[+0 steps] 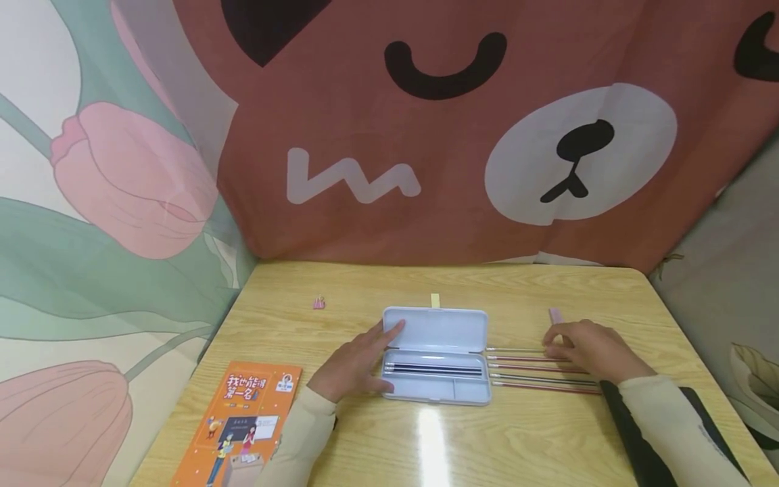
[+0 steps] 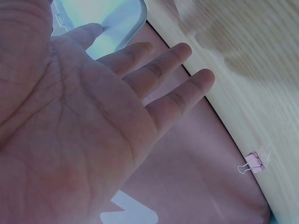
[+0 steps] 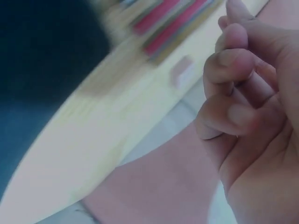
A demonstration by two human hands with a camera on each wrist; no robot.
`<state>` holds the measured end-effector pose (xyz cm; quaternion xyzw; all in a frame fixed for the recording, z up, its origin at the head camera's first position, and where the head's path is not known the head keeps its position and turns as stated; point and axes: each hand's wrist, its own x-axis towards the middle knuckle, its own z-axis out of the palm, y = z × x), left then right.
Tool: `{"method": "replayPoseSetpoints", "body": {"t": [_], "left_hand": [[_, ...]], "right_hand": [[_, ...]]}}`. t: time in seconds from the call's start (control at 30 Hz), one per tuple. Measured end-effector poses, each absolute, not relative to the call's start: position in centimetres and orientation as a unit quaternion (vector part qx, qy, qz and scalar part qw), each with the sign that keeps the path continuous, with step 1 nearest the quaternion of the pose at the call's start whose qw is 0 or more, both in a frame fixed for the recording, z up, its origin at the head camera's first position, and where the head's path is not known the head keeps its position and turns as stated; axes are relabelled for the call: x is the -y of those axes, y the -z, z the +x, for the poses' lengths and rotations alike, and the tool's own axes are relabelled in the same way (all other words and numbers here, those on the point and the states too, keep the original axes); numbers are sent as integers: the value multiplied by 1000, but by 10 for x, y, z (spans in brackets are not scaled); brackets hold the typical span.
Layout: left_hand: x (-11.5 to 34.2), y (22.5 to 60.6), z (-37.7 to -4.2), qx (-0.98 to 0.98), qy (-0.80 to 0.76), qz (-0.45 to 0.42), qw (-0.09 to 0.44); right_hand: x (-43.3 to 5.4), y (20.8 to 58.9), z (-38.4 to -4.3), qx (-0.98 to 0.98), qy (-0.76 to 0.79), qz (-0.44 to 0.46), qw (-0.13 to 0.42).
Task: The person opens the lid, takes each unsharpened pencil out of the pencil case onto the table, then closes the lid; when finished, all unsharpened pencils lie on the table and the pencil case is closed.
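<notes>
A pale blue pencil case (image 1: 435,328) lies unfolded on the table, its lid toward the back. Dark pencils (image 1: 435,368) lie in its tray. At the case's left side my left hand (image 1: 359,362) rests with fingers spread and straight, index finger over the lid and thumb by the tray's edge. Several slim pencils (image 1: 535,385), red and dark, lie in a row right of the case. Over the back of that row is my right hand (image 1: 593,348), fingers curled, thumb and index fingertips pinching at the rearmost pencil (image 1: 517,350). The fingertips hide part of it.
A small pink block (image 1: 555,316) lies behind my right hand. Behind the case is a yellow piece (image 1: 435,299). A pink binder clip (image 1: 319,304) sits back left, an orange book (image 1: 243,419) front left. Something black and flat (image 1: 639,433) lies under my right forearm.
</notes>
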<state>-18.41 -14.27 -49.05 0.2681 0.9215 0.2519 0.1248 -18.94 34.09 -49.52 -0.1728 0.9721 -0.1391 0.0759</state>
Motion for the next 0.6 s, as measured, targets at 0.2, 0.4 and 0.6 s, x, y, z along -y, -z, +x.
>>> {"method": "replayPoseSetpoints", "body": {"t": [0.2,0.4,0.6], "left_hand": [[143,489,-184,-923,-249,269,119],[143,490,-184,-923,-247,270,120],[141,492,-185,-924,-241,271,120]], "right_hand": [[-298,489,-184,-966,119,-231,12],[-252,494,-178,-944,153,-291,4],[-216,507,-173,-932,157,-326,16]]}}
